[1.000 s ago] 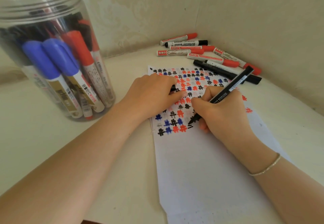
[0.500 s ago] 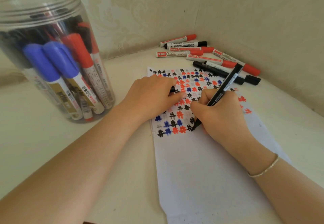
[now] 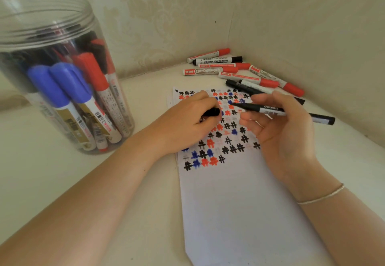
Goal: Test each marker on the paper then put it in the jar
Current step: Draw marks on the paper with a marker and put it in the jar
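The black marker (image 3: 279, 111) is lying nearly level above the paper (image 3: 239, 203), its bare tip pointing left and lifted clear of the sheet. The right hand (image 3: 287, 132) is pinching its barrel between thumb and fingers, palm turned partly upward. Just left of the tip, the left hand (image 3: 187, 120) is resting on the paper with its fingers curled around the black cap (image 3: 212, 112), whose open end is facing the tip.

Judging by that, the test mark is done and the capping step is in hand. The next move is calling for the tip and cap to be lined up and pushed together, then for the marker to be carried far left to the jar (image 3: 58, 78).

The jar is standing at the left, well apart from the paper, lid off and already crowded with blue, red and black markers, so dropping 1 more in may need a gap. The paper's far half is carrying rows of black, red and blue hash marks; the near half is bare. In the far right corner a pile of untested markers (image 3: 239, 72) is lying against the wall, mostly red-capped, a few black. Nothing is standing between the hands and the jar.
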